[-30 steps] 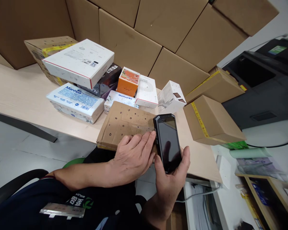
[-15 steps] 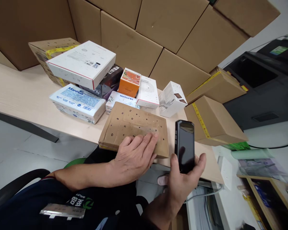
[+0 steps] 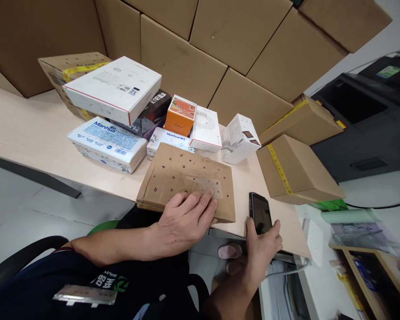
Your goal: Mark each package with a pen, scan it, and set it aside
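My left hand (image 3: 186,222) lies flat over the near edge of a small brown cardboard box (image 3: 173,178) marked with little black shapes, its fingers stretched out on the top. My right hand (image 3: 262,249) grips the lower end of a black handheld phone (image 3: 262,214), thumb on its left side and fingers on its right. The phone is low over the table's right part, its dark screen facing up; whether it touches the surface I cannot tell. Behind the cardboard box are a Manhua tissue pack (image 3: 170,138) and a white power bank box (image 3: 205,129).
Farther left, a larger tissue pack (image 3: 108,142) lies beside a stack topped by a white box (image 3: 116,86). An orange box (image 3: 181,118) and an upright white carton (image 3: 239,138) stand at the back. Taped cartons (image 3: 300,169) flank the right side, near a black machine (image 3: 360,115).
My right hand has lowered the phone toward the table, and the phone has tilted flatter. My left hand has stayed on the cardboard box, with its fingers slightly shifted.
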A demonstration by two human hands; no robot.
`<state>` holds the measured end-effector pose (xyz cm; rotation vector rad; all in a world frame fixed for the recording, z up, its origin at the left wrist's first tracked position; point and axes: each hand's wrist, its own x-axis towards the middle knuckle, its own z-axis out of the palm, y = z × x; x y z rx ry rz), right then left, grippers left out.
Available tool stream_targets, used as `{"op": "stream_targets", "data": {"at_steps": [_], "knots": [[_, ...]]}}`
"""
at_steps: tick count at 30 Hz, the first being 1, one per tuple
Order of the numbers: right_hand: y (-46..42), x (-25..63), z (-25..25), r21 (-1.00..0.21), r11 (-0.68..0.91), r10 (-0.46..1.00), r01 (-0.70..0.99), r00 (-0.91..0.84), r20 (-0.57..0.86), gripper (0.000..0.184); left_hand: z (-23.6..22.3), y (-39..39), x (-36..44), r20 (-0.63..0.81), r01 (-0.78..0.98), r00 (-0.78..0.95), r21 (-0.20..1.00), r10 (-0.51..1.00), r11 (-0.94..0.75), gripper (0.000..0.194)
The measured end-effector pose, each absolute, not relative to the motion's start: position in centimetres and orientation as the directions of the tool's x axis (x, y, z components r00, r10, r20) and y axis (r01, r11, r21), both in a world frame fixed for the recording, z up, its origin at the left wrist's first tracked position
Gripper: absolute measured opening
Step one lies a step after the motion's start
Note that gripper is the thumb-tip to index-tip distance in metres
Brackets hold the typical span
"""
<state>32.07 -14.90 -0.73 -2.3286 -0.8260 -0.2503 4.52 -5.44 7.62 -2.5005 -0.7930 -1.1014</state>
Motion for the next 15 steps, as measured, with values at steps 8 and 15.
{"op": "stream_targets", "data": {"at_steps": [8, 15], "knots": [[-13.0, 29.4, 3.4, -0.708, -0.025, 0.765, 0.705, 0.47, 0.441, 0.098, 7.7, -5.3, 3.7, 0.758, 0.505, 0.583, -0.056, 0.293, -0.861, 0.027], [-8.2, 27.5, 5.4, -0.795, 0.231, 0.953, 0.56, 0.036, 0.302, 0.132, 8.1, -5.6, 1.8, 0.723, 0.338, 0.65, -0.001, 0.232, -0.941, 0.027]]}}
